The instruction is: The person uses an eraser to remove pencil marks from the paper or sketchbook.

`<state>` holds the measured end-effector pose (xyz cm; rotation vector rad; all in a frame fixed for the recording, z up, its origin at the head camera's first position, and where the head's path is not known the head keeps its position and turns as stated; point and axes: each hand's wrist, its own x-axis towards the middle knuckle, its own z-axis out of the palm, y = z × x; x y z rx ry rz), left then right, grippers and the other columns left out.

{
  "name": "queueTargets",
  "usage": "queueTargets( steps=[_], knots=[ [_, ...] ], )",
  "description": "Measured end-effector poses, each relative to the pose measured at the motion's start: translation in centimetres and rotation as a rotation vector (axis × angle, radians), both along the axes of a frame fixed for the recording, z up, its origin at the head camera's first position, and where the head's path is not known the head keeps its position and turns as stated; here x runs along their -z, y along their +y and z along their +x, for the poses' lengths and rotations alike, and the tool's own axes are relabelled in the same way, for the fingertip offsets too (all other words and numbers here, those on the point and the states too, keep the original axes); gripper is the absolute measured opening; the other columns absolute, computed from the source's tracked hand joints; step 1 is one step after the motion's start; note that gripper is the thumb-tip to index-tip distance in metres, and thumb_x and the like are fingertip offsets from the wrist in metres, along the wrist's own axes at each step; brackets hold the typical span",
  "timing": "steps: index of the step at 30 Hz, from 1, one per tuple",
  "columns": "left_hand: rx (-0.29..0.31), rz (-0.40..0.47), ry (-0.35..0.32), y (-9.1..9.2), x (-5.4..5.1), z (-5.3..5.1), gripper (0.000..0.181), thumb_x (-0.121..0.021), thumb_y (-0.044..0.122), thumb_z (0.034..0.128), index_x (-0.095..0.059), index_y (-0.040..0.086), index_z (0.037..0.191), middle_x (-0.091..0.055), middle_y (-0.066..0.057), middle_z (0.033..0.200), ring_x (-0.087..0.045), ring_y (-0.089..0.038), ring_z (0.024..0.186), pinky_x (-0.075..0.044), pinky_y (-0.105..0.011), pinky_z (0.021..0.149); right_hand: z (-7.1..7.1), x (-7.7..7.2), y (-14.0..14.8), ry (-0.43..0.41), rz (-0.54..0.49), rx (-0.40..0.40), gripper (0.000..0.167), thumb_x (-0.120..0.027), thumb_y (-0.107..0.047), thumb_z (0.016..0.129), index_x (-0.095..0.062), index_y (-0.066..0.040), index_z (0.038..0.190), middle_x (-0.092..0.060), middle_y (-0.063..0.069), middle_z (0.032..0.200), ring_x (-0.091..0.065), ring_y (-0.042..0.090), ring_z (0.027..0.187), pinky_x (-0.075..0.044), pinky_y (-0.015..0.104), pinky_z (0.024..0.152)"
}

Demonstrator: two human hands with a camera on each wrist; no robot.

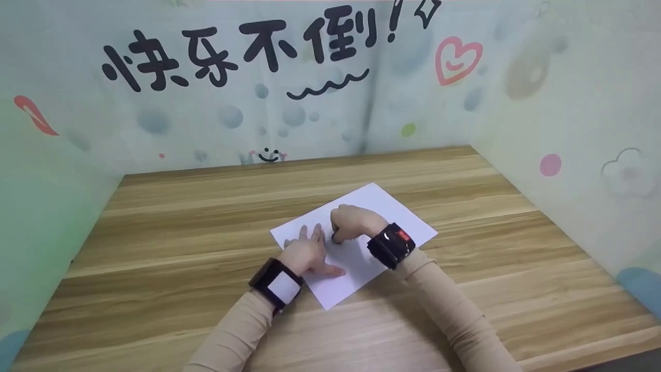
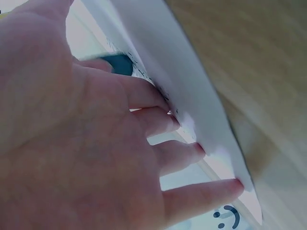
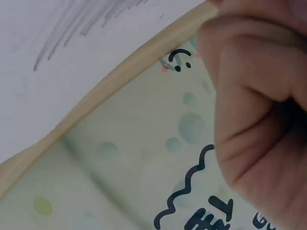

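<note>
A white sheet of paper (image 1: 395,206) lies at an angle on the wooden table. Grey pencil strokes (image 3: 88,28) show on it in the right wrist view. My left hand (image 1: 305,253) rests on the sheet with its fingers spread and the thumb apart. Beside it, my right hand (image 1: 356,221) has curled fingers and grips a small dark teal block, apparently an eraser (image 2: 121,64), against the paper. Most of that block is hidden by the fingers. Dark specks (image 2: 165,97) dot the paper near the left fingertips.
The wood-grain table (image 1: 181,227) spreads around the sheet on all sides. A printed backdrop (image 1: 320,113) with dark lettering stands behind it, and side panels rise at left and right. Each wrist wears a black band, such as the right one (image 1: 391,246).
</note>
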<state>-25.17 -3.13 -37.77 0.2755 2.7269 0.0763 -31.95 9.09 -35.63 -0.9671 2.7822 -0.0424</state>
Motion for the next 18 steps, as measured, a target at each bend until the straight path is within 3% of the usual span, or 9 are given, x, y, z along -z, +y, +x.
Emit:
queueTargets(
  steps=[3,8,11,15,18],
  knots=[
    [-0.002,0.01,-0.005,0.3,0.1,-0.1,0.105,-0.058,0.067,0.0799,-0.015,0.005,0.152,-0.005,-0.008,0.162,-0.004,-0.035,0.149,-0.024,-0.065,0.111,-0.1,0.5,0.2,0.019,-0.077,-0.008,0.011,-0.067,-0.008,0.075,-0.07,-0.001,0.068,-0.05,-0.004,0.054,-0.044,0.01,0.052,-0.033,0.018,0.045],
    [-0.02,0.02,-0.011,0.2,0.2,0.0,0.105,-0.058,0.068,0.0793,-0.018,0.003,0.151,-0.003,-0.008,0.162,-0.003,-0.035,0.149,-0.024,-0.066,0.111,-0.3,1.7,-0.5,0.152,-0.201,-0.042,0.017,-0.063,-0.007,0.082,-0.068,0.0,0.068,-0.051,-0.001,0.057,-0.045,0.01,0.053,-0.036,0.019,0.046],
    [-0.03,0.014,-0.017,0.1,0.3,0.0,0.106,-0.057,0.069,0.079,-0.016,0.003,0.152,-0.001,-0.008,0.162,-0.002,-0.034,0.149,-0.023,-0.064,0.112,0.0,1.7,-0.6,0.177,-0.157,-0.045,0.014,-0.064,-0.008,0.083,-0.068,0.001,0.072,-0.053,0.004,0.065,-0.045,0.014,0.062,-0.041,0.026,0.053],
    [-0.028,-0.002,-0.008,0.2,0.2,0.0,0.108,-0.056,0.07,0.0791,-0.014,0.002,0.152,-0.002,-0.011,0.162,-0.003,-0.031,0.15,-0.025,-0.063,0.112,0.6,0.7,-0.4,0.105,-0.026,-0.017,0.01,-0.067,-0.008,0.079,-0.067,0.001,0.076,-0.056,0.007,0.071,-0.044,0.016,0.066,-0.044,0.034,0.059],
    [-0.023,-0.007,0.0,0.2,0.1,0.0,0.108,-0.056,0.07,0.0794,-0.014,0.002,0.152,-0.003,-0.014,0.162,-0.005,-0.03,0.15,-0.027,-0.063,0.111,0.9,0.4,-0.4,0.099,0.005,-0.027,0.007,-0.065,-0.005,0.078,-0.067,0.002,0.077,-0.062,0.01,0.076,-0.044,0.017,0.066,-0.045,0.036,0.061]
  ],
)
